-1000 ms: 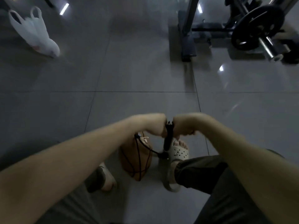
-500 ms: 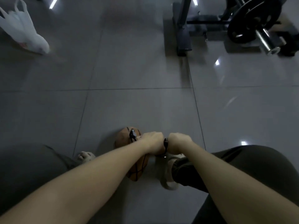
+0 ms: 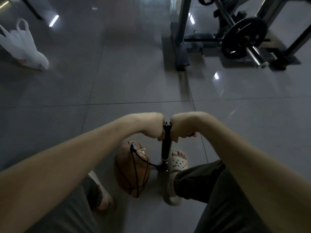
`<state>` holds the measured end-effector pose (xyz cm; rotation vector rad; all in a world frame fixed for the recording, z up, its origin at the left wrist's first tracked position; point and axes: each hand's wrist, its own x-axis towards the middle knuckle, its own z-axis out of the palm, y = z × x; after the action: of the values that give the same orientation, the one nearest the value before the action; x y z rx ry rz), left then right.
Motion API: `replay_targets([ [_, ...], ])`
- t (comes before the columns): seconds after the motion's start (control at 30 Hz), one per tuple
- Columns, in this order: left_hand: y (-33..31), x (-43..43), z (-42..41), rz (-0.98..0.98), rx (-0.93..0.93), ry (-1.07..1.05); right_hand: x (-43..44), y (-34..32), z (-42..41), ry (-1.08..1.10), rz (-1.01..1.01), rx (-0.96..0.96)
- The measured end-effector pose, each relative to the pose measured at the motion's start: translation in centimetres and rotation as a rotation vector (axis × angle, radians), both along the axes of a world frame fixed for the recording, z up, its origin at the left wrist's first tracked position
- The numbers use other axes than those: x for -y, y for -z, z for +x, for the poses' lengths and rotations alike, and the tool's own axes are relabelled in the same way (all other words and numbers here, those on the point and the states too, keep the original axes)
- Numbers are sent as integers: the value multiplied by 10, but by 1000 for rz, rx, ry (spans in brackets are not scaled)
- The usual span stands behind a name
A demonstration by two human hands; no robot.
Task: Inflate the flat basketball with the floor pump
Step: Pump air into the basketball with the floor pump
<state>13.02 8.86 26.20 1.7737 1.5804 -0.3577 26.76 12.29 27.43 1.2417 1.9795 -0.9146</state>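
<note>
An orange-brown basketball (image 3: 127,172) lies on the grey tiled floor between my feet. A black floor pump (image 3: 165,147) stands upright just right of it, and its thin black hose (image 3: 143,159) runs over the ball to a connector at the ball's top. My left hand (image 3: 154,126) and my right hand (image 3: 180,127) are fists on the two sides of the pump's T-handle, raised high above the base. My right foot in a white clog (image 3: 175,167) sits at the pump's base.
A white plastic bag (image 3: 23,47) lies at the far left. A weight rack with a barbell and black plate (image 3: 242,39) stands at the back right. My left foot (image 3: 101,192) in a slipper is left of the ball.
Half a second ago the handle was pushed down near the ball. Both hands have pulled it back up, so the pump's shaft shows again.
</note>
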Motion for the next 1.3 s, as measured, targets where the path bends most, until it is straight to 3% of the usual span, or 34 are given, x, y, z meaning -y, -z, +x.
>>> replay_targets([
  [0.17, 91, 29, 13, 77, -96, -4, 25, 94, -8, -47, 24, 84],
  [0.37, 153, 41, 20, 25, -87, 5, 40, 139, -1, -40, 91, 143],
  [0.53, 134, 31, 19, -68, -89, 39, 38, 118, -5, -37, 17, 145],
  [0.8, -7, -32, -1, -45, -29, 57, -16, -17, 0, 101, -35, -17],
  [0.97, 53, 2, 5, -156, -65, 147, 18, 58, -9, 11, -28, 56],
  [1.1, 93, 19, 20, -70, -124, 177, 27, 115, -6, -16, 18, 86],
  [1.3, 127, 25, 20, -27, -112, 135, 30, 141, 0, 38, 19, 93],
])
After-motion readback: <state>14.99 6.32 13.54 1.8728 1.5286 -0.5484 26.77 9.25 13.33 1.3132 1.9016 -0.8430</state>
